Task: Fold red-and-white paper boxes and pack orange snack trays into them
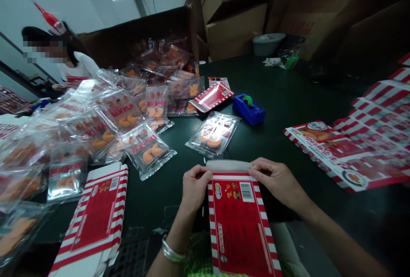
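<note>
A flat red-and-white striped carton [239, 225] stands tilted between the person's two hands, its lower end running down past the edge of the dark surface [288, 97] toward the person, with a white flap [228, 166] along its top edge. The left hand [194, 185] and the right hand [275, 181] each have a closed grip on that upper edge, one at either end of the flap. A silver bangle [171, 251] circles the left wrist. Just ahead lies a sealed clear pack of orange pieces [213, 134], and beyond it sits a blue tape dispenser [249, 109] with a green roll. To the left, many similar packs [146, 151] are heaped up to a large open cardboard box [134, 42], with another flat striped carton [96, 213] lying nearer the person. Printed striped sheets [349, 153] overlap on the right. A co-worker [80, 65] in a white top stands at the far left, and stacked cardboard boxes [235, 16] rise behind a grey tub [268, 44].
</note>
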The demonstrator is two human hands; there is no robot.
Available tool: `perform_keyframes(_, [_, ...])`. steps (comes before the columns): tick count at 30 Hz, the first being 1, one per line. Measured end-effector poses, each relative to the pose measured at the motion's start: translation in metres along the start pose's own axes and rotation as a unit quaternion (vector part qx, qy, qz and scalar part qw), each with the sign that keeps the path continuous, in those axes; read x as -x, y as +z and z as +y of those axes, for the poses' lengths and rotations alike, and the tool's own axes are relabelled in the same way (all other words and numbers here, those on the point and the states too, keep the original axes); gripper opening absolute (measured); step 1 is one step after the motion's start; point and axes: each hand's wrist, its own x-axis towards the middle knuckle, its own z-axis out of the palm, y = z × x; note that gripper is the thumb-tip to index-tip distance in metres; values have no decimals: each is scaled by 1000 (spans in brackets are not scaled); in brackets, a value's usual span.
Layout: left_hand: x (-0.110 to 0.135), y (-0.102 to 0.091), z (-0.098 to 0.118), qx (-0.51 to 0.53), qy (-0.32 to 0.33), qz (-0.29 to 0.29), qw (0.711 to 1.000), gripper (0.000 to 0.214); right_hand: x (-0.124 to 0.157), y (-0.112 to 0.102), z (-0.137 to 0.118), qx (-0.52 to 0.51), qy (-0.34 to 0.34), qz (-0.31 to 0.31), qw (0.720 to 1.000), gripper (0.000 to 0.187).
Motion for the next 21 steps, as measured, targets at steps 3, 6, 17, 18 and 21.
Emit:
perform_keyframes(3, [-5, 3, 0, 22, -11, -6, 1000, 14, -6, -1, 1, -12, 22, -8, 1000, 16])
perform_keyframes(6, [-6, 5, 1, 31, 3, -25, 999, 16, -8, -7, 3, -44, -5, -56, 997, 17])
perform_keyframes(17, [10, -2, 18, -69, 18, -111, 991, 12, 7, -9, 8, -134, 36, -155, 978, 28])
perform_keyframes(18, [9, 0, 19, -74, 18, -100, 992, 12, 5, -8, 5, -149, 53, -162, 974, 27])
perform_keyframes(21, [2, 6, 24, -69, 16, -91, 993, 13, -3, -3, -9, -197, 101, -160, 962, 23])
